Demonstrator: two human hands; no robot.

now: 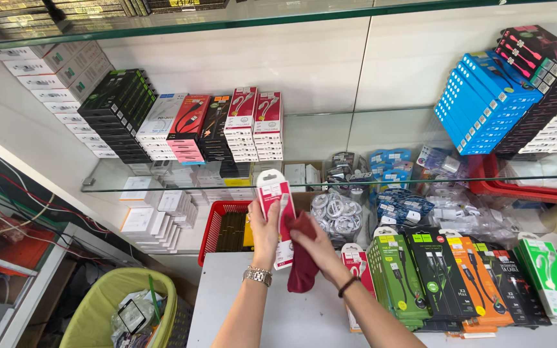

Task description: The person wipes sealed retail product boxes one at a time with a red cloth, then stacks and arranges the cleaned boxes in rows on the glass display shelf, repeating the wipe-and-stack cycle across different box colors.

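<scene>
Left hand [264, 233], wearing a metal watch [257, 276], grips an upright red-and-white packet [276, 212] by its left edge, above the far end of the white counter [240, 309]. Right hand [312, 243], with a dark band at the wrist, clutches a dark red cloth [302, 261] pressed against the packet's face; the cloth hangs down toward the counter. Just behind the packet sits a red basket [213, 227]. To the right, green, black and orange packets [446, 277] lie in overlapping rows. At near left stands a yellow-green bin [98, 309].
</scene>
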